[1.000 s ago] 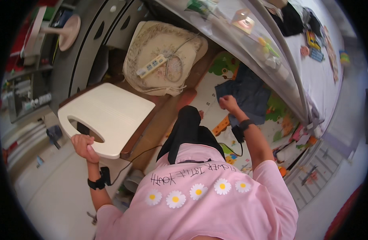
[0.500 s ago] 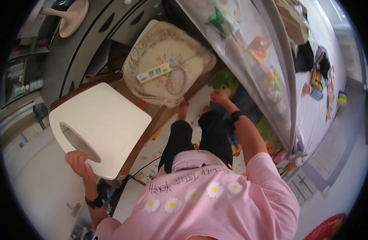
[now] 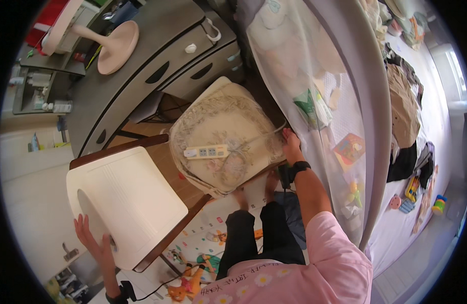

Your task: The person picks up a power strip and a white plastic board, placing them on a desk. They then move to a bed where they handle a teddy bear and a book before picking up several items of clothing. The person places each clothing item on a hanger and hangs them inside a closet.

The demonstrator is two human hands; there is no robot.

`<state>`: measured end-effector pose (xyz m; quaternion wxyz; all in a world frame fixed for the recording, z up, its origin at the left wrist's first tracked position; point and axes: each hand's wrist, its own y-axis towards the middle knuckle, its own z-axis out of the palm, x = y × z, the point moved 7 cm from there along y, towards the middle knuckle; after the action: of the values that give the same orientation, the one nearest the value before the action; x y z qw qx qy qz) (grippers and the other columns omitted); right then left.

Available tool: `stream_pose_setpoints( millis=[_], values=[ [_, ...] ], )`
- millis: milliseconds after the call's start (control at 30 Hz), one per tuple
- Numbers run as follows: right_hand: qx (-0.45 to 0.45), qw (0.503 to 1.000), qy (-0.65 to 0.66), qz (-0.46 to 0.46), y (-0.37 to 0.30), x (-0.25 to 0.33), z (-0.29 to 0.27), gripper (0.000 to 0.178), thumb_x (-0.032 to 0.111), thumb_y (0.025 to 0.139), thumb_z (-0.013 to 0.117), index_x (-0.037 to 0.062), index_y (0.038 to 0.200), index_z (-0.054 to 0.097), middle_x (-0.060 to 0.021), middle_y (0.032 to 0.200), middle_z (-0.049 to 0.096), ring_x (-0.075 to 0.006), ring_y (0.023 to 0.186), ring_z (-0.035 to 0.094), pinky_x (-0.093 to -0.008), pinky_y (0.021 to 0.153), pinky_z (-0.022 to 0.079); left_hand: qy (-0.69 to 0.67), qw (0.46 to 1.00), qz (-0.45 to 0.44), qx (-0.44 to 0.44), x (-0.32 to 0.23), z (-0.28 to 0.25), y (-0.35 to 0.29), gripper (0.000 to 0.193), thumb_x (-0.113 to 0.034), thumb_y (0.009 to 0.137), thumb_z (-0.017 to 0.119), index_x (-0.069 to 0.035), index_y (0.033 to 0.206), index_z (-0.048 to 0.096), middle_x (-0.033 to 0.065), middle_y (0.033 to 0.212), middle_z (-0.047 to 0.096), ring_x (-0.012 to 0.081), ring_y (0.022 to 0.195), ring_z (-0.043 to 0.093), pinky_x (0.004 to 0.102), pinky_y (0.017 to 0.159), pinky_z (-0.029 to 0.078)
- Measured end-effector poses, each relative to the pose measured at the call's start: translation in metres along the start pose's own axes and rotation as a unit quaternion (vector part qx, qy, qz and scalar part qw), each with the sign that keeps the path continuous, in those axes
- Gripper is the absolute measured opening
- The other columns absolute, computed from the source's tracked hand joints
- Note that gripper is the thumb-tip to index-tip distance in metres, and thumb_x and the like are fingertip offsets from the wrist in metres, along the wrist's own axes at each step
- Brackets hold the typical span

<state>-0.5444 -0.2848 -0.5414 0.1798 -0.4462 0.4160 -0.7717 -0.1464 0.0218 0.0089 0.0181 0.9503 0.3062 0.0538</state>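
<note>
A cream-white plastic panel [image 3: 129,205] with a long cut-out handle rests against a brown wooden frame [image 3: 167,230]. My left hand [image 3: 95,243], fingers spread, lies over the handle opening and does not wrap around its rim. Ahead is a seat with a beige floral cushion [image 3: 213,116]. On the cushion lies a white power strip [image 3: 207,151], its cord running right. My right hand [image 3: 293,146] is at the cushion's right edge, close to the cord's end and the mesh side, with its fingers stretched forward. Nothing shows in its grasp.
A curved grey desk with drawers [image 3: 193,73] fills the far left. A white mesh-sided bed [image 3: 352,152] with clothes and toys stands along the right. Underfoot is a patterned play mat [image 3: 203,228], with an orange plush toy [image 3: 185,289] near the lower left.
My left hand has let go of the panel's handle rim and opened. The panel now leans against the wooden frame. My right hand has moved forward from near my leg to the cushion's edge.
</note>
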Motion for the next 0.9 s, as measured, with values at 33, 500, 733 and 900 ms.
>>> stream_pose_setpoints(
  millis=[33, 500, 733, 900],
  values=[
    [0.036, 0.996, 0.077, -0.006, -0.002, 0.004, 0.017, 0.033, 0.026, 0.078, 0.061, 0.0020, 0.098, 0.050, -0.0086, 0.099, 0.049, -0.0251, 0.087, 0.048, -0.0379, 0.070, 0.043, -0.007, 1.000, -0.006, 0.007, -0.001, -0.002, 0.002, 0.056, -0.032, 0.079, 0.049, -0.004, 0.125, 0.035, 0.0135, 0.132, 0.028, 0.0311, 0.127, 0.015, 0.0461, 0.101, 0.013],
    [-0.135, 0.915, -0.358, -0.129, 0.014, -0.021, 0.049, 0.030, 0.016, 0.069, 0.063, 0.0008, 0.092, 0.051, -0.0109, 0.085, 0.052, -0.0238, 0.078, 0.047, -0.0366, 0.065, 0.038, -0.071, 0.996, -0.031, -0.042, 0.009, -0.003, 0.008, 0.043, -0.020, 0.083, 0.046, -0.003, 0.122, 0.038, 0.0148, 0.131, 0.030, 0.0317, 0.124, 0.023, 0.0439, 0.099, 0.019],
    [0.352, 0.445, -0.701, -0.432, -0.154, -0.122, 0.188, 0.059, 0.021, 0.060, 0.071, 0.0016, 0.108, 0.044, -0.0148, 0.105, 0.044, -0.0333, 0.094, 0.045, -0.0400, 0.078, 0.040, -0.236, 0.958, -0.138, -0.085, 0.038, 0.010, -0.007, 0.059, -0.017, 0.083, 0.049, -0.002, 0.132, 0.019, 0.0121, 0.136, 0.022, 0.0246, 0.124, 0.024, 0.0367, 0.100, 0.020],
    [0.243, 0.255, -0.808, -0.473, -0.129, -0.171, 0.183, 0.062, 0.024, 0.059, 0.073, 0.0032, 0.109, 0.043, -0.0142, 0.102, 0.041, -0.0327, 0.097, 0.042, -0.0450, 0.075, 0.040, -0.222, 0.953, -0.178, -0.105, 0.046, 0.010, -0.013, 0.061, -0.016, 0.081, 0.053, -0.004, 0.132, 0.022, 0.0128, 0.133, 0.028, 0.0232, 0.121, 0.029, 0.0362, 0.099, 0.024]
  ],
)
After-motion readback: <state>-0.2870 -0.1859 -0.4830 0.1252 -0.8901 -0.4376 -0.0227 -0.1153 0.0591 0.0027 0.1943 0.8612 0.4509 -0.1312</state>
